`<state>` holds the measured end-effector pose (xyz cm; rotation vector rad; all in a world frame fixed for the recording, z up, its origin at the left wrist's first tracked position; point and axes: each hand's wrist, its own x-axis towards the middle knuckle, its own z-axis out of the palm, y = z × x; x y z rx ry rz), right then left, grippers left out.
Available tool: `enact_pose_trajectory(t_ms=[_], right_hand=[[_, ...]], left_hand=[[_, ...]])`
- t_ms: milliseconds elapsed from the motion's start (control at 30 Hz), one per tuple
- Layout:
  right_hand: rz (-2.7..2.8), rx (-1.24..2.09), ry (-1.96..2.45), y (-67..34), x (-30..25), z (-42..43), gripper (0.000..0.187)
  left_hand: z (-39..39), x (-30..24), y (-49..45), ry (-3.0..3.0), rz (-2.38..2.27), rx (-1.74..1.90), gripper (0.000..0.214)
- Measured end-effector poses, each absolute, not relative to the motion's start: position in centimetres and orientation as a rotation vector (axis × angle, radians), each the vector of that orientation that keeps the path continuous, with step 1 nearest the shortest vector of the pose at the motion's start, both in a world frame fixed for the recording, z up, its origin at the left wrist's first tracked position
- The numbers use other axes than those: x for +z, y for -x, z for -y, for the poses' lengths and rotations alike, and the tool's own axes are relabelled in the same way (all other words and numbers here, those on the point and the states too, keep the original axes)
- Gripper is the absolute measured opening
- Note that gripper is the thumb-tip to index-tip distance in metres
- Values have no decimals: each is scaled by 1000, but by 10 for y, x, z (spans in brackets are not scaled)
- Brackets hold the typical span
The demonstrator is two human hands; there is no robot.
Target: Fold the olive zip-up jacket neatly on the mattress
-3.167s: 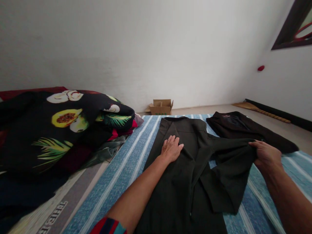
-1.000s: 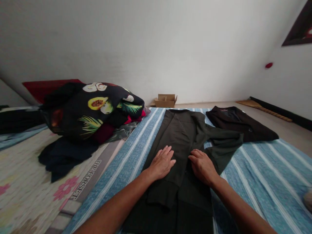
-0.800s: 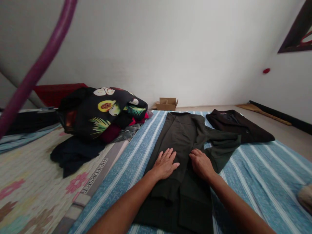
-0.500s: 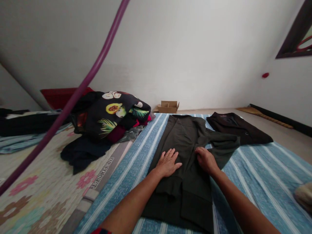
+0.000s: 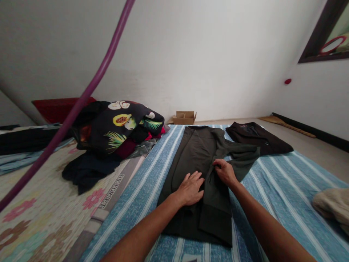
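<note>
A dark olive jacket [image 5: 199,153] lies flat on a blue striped mat [image 5: 286,182], collar toward the far wall, one sleeve folded across its front. My left hand [image 5: 191,187] rests flat on the jacket's lower middle, fingers spread. My right hand [image 5: 225,171] lies just to its right on the folded sleeve, fingers curled and pressing or pinching the cloth. Both forearms reach in from the bottom edge.
A second dark garment [image 5: 256,136] lies on the mat beyond. A heap of clothes with a fruit-print cloth [image 5: 120,125] sits at left on a flowered mat [image 5: 40,203]. A cardboard box [image 5: 184,117] stands by the wall. A purple tube [image 5: 89,85] crosses the upper left. A beige cloth [image 5: 332,207] lies at right.
My right hand brought the sleeve from the right across the jacket's front, then both hands settled on the middle. Over the last second the right hand slid slightly farther up; the camera shifted.
</note>
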<state>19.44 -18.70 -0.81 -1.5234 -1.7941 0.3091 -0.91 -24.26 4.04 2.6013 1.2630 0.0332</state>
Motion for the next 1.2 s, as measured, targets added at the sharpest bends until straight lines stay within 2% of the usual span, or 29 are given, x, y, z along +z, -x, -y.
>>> enact_pose_trajectory(t_ms=[67,133,300,433,900,1067,1200], right_hand=[[1830,292,1565,-189,-3,188,25],[1875,270,1598,-183,0,191,26],[2000,209,1621,-166,4,201,27],[2057,178,1613,-159,7,205,27],[2128,134,1568,-142,5,202,28],[2101,67,1540,-138,4,200,32],[2098,32,1517,-132,3,202,33]], left_hand=[[251,44,7,-2609,-1135,102,25],[259,47,5,-2565,-1100,183,19],[278,45,5,-2365,-1317,399,23],[289,40,0,-2306,-1481,366,25],[299,31,4,-2356,-1509,392,20],[305,33,6,-2319,-1569,428,10],[295,48,9,-2262,-1574,464,21]])
